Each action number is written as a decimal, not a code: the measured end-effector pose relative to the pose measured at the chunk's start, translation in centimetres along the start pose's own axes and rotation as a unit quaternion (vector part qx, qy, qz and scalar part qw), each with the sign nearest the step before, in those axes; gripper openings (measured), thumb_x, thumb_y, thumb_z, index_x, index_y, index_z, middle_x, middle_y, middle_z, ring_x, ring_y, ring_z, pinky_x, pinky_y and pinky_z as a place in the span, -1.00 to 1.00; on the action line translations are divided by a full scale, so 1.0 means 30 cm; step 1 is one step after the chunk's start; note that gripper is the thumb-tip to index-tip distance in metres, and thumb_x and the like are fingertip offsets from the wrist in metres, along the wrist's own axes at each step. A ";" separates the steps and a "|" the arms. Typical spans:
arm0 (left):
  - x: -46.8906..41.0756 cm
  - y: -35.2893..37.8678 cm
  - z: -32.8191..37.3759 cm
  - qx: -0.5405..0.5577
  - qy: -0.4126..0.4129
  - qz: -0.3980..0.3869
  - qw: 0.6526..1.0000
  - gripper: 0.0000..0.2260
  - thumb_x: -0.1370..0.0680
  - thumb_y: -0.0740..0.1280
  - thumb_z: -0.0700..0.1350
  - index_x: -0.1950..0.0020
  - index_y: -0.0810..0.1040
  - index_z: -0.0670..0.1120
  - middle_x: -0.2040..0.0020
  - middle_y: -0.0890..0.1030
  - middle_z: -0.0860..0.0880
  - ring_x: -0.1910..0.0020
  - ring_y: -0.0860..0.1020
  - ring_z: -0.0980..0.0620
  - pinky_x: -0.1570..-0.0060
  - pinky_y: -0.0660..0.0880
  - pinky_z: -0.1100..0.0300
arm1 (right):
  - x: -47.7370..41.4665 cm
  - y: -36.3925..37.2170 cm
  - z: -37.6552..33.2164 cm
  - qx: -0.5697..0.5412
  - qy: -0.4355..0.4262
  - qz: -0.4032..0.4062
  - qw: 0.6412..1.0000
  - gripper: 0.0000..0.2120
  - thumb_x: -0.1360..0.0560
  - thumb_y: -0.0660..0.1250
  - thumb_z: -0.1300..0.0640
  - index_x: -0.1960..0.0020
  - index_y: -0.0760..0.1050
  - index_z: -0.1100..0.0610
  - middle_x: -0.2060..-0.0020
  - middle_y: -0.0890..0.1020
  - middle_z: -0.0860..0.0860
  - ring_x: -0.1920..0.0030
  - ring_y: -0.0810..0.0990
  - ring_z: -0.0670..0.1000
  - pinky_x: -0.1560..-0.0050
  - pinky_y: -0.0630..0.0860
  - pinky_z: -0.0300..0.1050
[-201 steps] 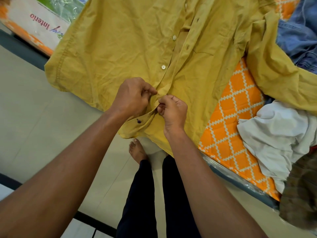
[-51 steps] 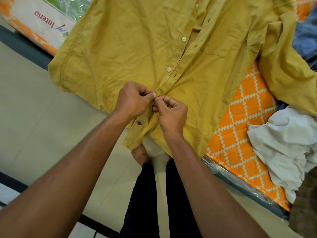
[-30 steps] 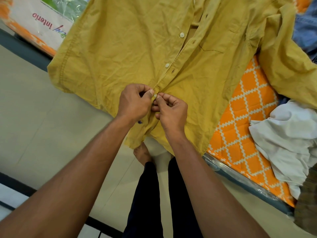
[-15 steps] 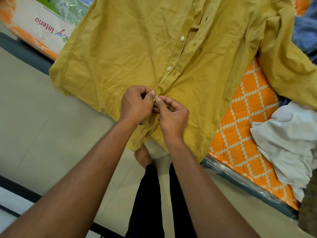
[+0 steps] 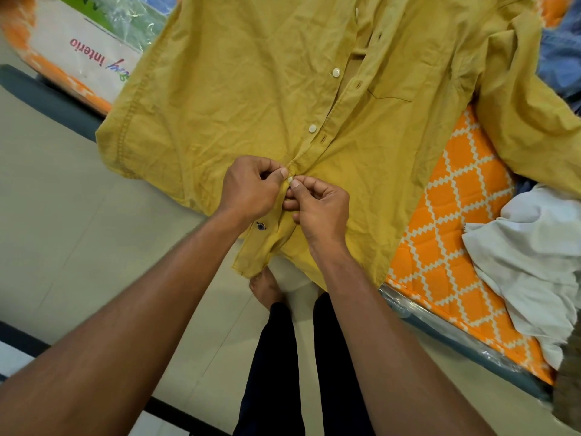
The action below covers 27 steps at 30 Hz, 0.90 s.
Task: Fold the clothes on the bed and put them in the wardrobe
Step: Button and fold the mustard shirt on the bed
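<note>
A mustard-yellow button shirt (image 5: pixel 239 89) lies spread front-up on the bed (image 5: pixel 452 221), its hem hanging over the bed's edge toward me. My left hand (image 5: pixel 248 190) pinches the button placket near the hem. My right hand (image 5: pixel 320 209) pinches the facing edge of the placket, thumb tips nearly touching at a small white button. The buttons above are open and a dark button shows below my left hand. A white garment (image 5: pixel 531 253) lies crumpled at the right and blue denim (image 5: pixel 562 51) at the top right.
The bed has an orange mattress cover with a white diamond pattern, wrapped in clear plastic at its edge. A printed mattress label (image 5: pixel 94 55) shows at the top left. Beige floor tiles (image 5: pixel 56 221) lie below, with my legs and a bare foot (image 5: pixel 267 291) at the bedside.
Both hands have stayed pinched on the same spot of the placket, with small finger shifts. The view has drifted slightly; the shirt lies as before.
</note>
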<state>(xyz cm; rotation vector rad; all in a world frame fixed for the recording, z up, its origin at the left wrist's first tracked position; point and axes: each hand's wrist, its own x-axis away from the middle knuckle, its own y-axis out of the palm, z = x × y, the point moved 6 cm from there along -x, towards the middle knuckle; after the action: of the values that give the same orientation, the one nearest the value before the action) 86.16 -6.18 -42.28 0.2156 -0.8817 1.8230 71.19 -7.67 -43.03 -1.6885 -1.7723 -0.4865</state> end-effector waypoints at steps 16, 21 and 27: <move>-0.005 -0.001 -0.014 0.015 0.028 -0.004 0.999 -0.91 -0.57 0.42 -0.14 0.08 0.72 -0.09 0.24 0.68 0.08 0.30 0.58 0.26 0.28 0.48 0.39 | -0.029 0.029 -0.012 0.113 -0.022 0.012 0.993 -0.88 -0.55 0.43 0.18 0.16 0.67 0.10 0.45 0.66 -0.03 0.41 0.67 -0.04 0.30 0.58 -0.07; 0.006 -0.002 -0.010 0.005 0.035 0.025 0.999 -0.91 -0.57 0.41 -0.14 0.12 0.69 -0.06 0.28 0.63 0.14 0.36 0.53 0.32 0.34 0.38 0.47 | 0.001 0.033 0.002 0.065 -0.034 0.066 0.995 -0.89 -0.53 0.46 0.17 0.17 0.67 0.03 0.45 0.66 -0.02 0.41 0.64 -0.01 0.18 0.68 0.18; 0.041 -0.005 0.003 -0.002 0.047 0.074 0.996 -0.90 -0.58 0.38 -0.15 0.10 0.67 -0.10 0.29 0.59 0.18 0.31 0.54 0.30 0.32 0.40 0.48 | 0.030 0.036 0.017 0.025 -0.073 0.105 0.991 -0.96 -0.50 0.49 0.18 0.08 0.71 0.07 0.38 0.67 0.04 0.38 0.63 0.06 0.24 0.66 0.11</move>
<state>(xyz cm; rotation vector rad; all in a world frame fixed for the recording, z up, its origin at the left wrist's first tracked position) 85.72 -5.31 -41.51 0.0615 -0.8546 1.9520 72.18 -6.54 -42.96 -1.8908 -1.6662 -0.2285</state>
